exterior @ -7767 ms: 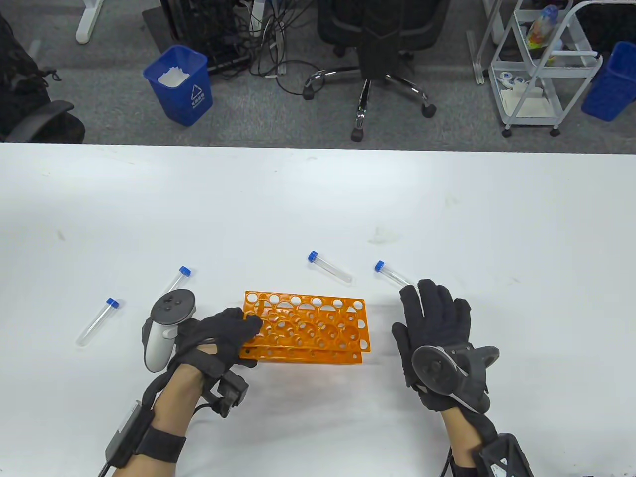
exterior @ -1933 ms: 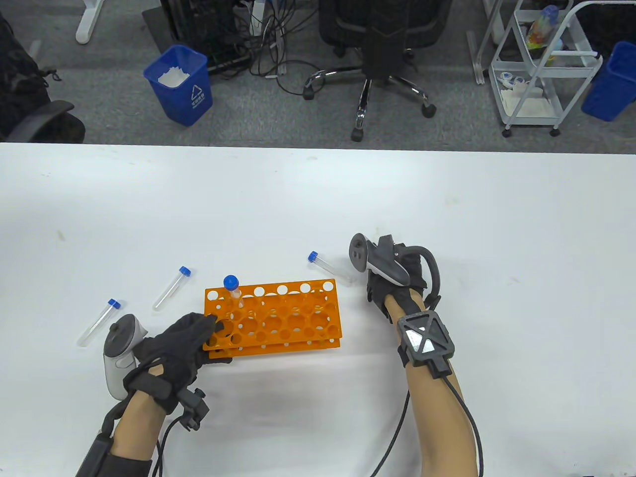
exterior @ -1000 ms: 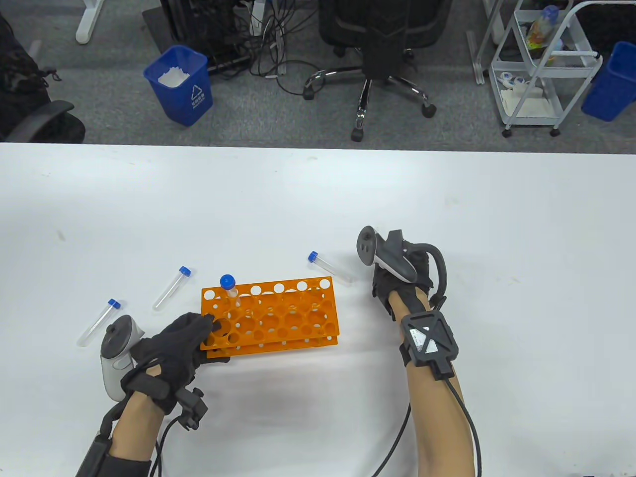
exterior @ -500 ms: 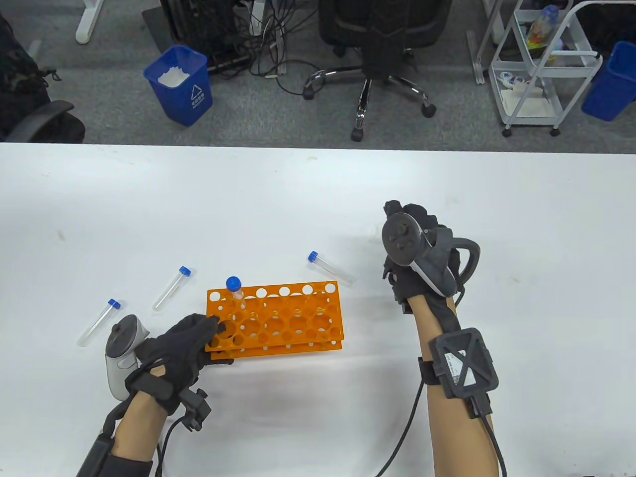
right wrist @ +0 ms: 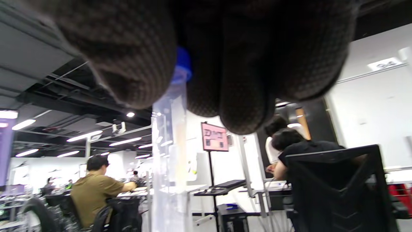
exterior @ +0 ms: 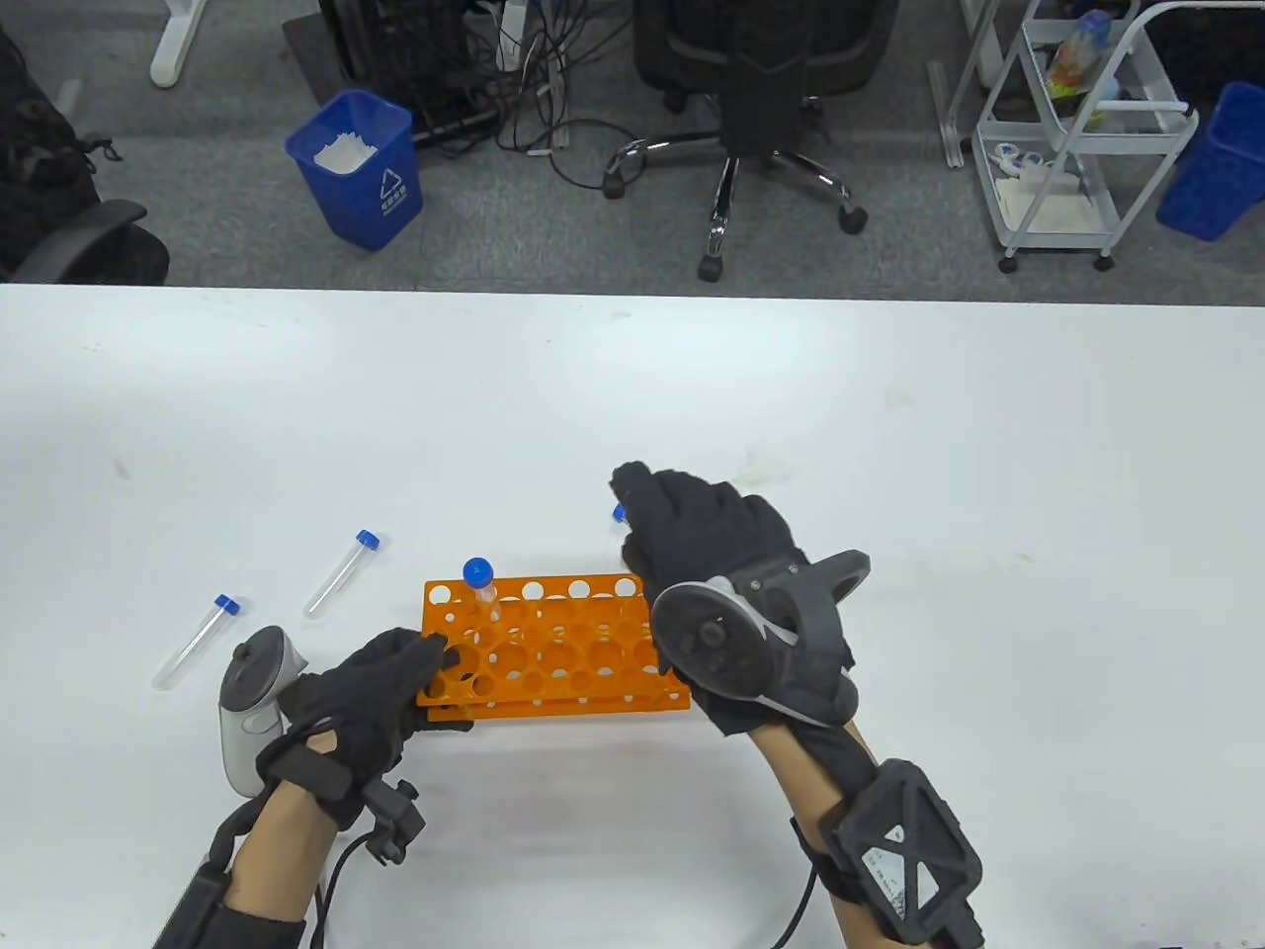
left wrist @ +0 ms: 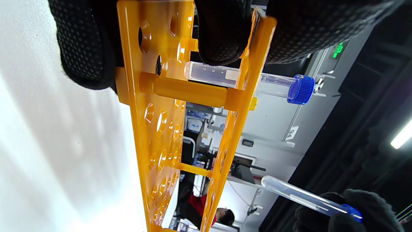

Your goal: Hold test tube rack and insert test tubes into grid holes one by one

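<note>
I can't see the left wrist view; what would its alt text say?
Seen sideways, the left hand grips one end of an orange test tube rack standing on a white table, one blue-capped tube already seated in it. At the lower corner, the right hand holds a second tube beside the rack.

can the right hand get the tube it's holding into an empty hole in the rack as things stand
Probably yes. The right hand grips a tube near the orange rack, whose holes are open except one filled. The left hand grips only the rack's left end.

left hand (exterior: pixel 371 692) gripping, right hand (exterior: pixel 716 554) raised, fingers (right wrist: pixel 135 54) pinching
</note>
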A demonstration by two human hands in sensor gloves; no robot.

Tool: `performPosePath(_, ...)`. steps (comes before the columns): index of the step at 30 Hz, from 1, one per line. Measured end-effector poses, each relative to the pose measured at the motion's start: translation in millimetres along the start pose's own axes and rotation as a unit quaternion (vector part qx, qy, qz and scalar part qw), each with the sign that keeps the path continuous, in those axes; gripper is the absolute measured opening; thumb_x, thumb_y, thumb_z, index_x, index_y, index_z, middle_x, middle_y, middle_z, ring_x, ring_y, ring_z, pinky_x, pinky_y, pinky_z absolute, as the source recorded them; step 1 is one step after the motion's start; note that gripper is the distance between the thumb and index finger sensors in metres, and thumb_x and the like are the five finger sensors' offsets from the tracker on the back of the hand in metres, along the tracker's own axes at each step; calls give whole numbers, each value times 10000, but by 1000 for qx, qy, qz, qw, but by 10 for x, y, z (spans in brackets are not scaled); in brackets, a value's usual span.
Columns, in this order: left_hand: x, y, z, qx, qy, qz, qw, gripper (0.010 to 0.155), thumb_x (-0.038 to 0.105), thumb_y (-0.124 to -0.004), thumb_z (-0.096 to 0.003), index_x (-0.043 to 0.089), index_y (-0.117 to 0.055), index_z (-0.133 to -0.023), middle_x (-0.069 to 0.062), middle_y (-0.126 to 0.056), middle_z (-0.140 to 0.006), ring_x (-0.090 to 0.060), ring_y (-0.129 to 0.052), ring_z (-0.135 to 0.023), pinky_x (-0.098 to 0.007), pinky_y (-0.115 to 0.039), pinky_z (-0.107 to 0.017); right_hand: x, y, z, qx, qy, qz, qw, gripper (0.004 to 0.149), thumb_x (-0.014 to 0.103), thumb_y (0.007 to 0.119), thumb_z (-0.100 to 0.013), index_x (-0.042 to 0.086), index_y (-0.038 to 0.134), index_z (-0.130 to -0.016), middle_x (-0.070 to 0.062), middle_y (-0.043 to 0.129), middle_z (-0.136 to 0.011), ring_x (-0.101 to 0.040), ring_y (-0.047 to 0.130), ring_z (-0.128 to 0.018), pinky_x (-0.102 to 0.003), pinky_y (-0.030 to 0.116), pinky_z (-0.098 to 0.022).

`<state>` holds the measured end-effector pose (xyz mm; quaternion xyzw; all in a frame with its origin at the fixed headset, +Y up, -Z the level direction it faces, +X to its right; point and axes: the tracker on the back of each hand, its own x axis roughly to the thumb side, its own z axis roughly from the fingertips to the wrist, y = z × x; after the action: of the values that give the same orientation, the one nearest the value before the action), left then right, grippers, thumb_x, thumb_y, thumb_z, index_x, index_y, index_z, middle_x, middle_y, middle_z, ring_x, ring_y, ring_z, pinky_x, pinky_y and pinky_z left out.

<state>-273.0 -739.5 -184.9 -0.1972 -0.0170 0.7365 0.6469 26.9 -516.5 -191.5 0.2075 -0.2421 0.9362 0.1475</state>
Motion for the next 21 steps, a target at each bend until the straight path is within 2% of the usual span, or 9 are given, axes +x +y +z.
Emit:
performPosePath(10,-8,-10,-5,-8,-3,0,1000,438,534,-782,-462,220,-774,-768,-307,-603,-963,-418,-997,-701,-461,-926,-491,185,455,-56,61,-21,44,997,568,321,938,-329,166,815,-861,-132,999,-742,-364,1061,-540,-554,898,-401)
performPosePath(21,-13,-28,-10,-15,-7,-1,1000,435,534,-785,-461,223,-776,-764,-306,-606,-963,-418,-1000,-698,-460,-927,-489,253,679,-41,128,-38,83,987,568,348,951,-320,178,835,-849,-109,1018,-737,-349,1076,-515,-535,910,-380)
